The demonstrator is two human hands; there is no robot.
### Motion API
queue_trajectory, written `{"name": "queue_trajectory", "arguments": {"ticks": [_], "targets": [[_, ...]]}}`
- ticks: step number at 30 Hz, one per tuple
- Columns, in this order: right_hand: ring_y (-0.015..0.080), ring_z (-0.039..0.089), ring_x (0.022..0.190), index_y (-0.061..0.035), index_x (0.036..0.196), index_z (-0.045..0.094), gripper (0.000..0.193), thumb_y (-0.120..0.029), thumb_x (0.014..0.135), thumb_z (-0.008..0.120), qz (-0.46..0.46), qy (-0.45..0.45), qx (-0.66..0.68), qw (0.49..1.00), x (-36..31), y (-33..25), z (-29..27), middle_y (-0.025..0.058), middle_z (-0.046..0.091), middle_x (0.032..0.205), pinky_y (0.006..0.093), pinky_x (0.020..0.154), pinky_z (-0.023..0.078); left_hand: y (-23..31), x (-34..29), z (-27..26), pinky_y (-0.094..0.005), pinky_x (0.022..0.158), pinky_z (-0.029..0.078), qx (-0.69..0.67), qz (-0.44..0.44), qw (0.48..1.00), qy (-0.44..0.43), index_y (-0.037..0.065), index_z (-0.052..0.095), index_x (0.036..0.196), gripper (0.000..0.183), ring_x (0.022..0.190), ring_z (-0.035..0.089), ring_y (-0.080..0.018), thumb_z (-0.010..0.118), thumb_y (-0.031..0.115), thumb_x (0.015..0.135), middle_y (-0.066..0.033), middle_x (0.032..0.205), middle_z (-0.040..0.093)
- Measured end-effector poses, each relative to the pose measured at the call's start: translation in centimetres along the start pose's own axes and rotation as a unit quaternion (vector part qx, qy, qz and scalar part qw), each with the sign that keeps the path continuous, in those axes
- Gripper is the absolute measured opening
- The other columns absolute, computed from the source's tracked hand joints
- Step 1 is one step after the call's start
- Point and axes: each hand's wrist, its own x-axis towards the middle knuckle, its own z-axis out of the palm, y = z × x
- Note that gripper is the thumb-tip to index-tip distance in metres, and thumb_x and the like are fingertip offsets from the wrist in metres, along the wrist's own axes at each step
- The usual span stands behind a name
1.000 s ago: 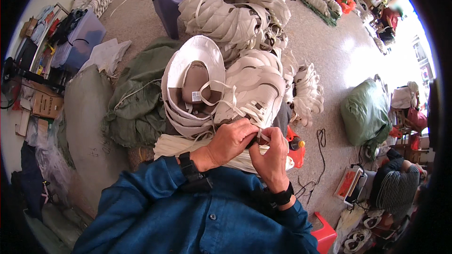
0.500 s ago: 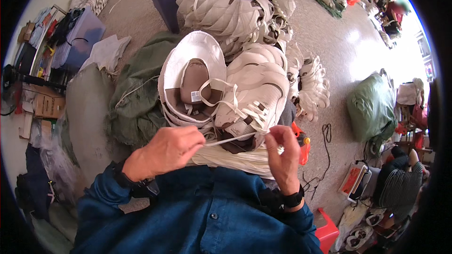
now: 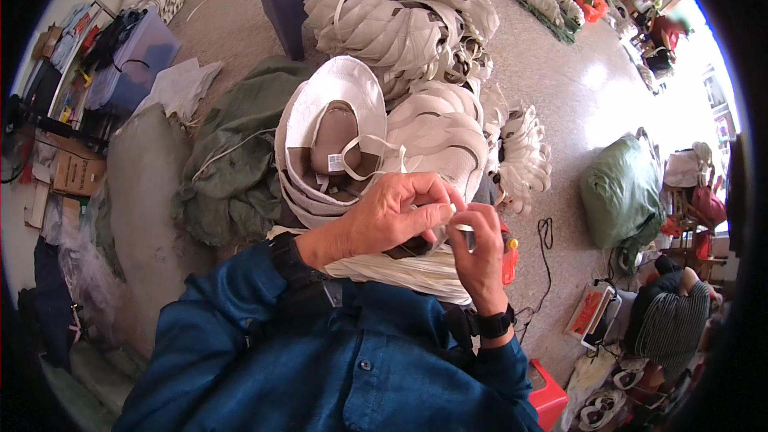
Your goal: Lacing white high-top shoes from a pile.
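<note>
Green cloth lies beside white shoe uppers, purple chair beyond.

Strong daylight floods in at the upper right, where the opening is blown out to white with bluish fringing. It throws a broad glare across the floor, which washes out its speckle there. The middle is evenly bright; the pale shoes keep their folds, with soft shadows between them, and the shirt shows a satiny sheen. The lower left is dimmer. Fisheye distortion bends the shelf, black rings the view, and detail softens toward the rim.
</note>
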Motion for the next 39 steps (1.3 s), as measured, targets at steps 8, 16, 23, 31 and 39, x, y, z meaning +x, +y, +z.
{"name": "queue_trajectory", "arguments": {"ticks": [8,16,23,31,39], "targets": [[0.0243,0.064,0.081,-0.0010,0.097,0.058,0.016,-0.004,0.087,0.071,0.171,-0.063,0.179,0.967,-0.8,-1.2,-0.9,0.0127,0.064,0.089,0.0343,0.073,0.050,-1.8,-0.7,-1.3,-0.0324,0.075,0.060,-0.165,-0.055,0.984,0.038,0.002,0.062,0.100,0.016,0.091,0.067,-0.0162,0.054,0.016,0.103,-0.0091,0.099,0.066],[0.0311,0.057,0.072,-0.0033,0.080,0.054,0.032,-0.018,0.075,0.081,0.083,-0.035,-0.084,0.992,-0.9,-2.3,1.1,0.0107,0.056,0.078,0.0409,0.068,0.043,-0.8,-2.7,-1.8,-0.0224,0.055,0.045,-0.050,-0.121,0.990,0.056,0.002,0.061,0.097,0.015,0.061,0.055,-0.0085,0.056,0.015,0.102,-0.0031,0.084,0.062],[0.0319,0.055,0.088,-0.0050,0.070,0.048,0.030,-0.009,0.070,0.078,0.063,0.029,-0.048,0.996,-1.2,-2.0,0.9,0.0118,0.056,0.092,0.0423,0.079,0.041,1.8,-12.9,-9.0,-0.0227,0.049,0.035,0.299,-0.136,0.907,0.263,0.004,0.059,0.083,0.021,0.057,0.045,-0.0047,0.056,0.019,0.097,0.0017,0.069,0.054],[0.0336,0.054,0.098,-0.0028,0.080,0.053,0.026,-0.006,0.070,0.076,0.074,0.002,-0.035,0.997,-0.9,-1.9,1.4,0.0149,0.056,0.106,0.0422,0.085,0.042,3.8,-16.6,-8.3,-0.0336,0.066,0.047,0.454,-0.246,0.853,0.079,0.000,0.060,0.080,0.021,0.070,0.058,-0.0209,0.069,0.017,0.088,-0.0099,0.081,0.062],[0.0379,0.053,0.114,0.0000,0.096,0.062,0.027,-0.007,0.074,0.077,0.071,0.052,-0.021,0.996,-0.1,-4.6,1.0,0.0195,0.056,0.119,0.0463,0.101,0.040,-0.3,-6.1,-2.0,-0.0411,0.088,0.051,0.558,0.139,0.807,0.136,0.003,0.061,0.102,0.038,0.105,0.060,-0.0337,0.083,0.016,0.074,-0.0128,0.109,0.059]]}}
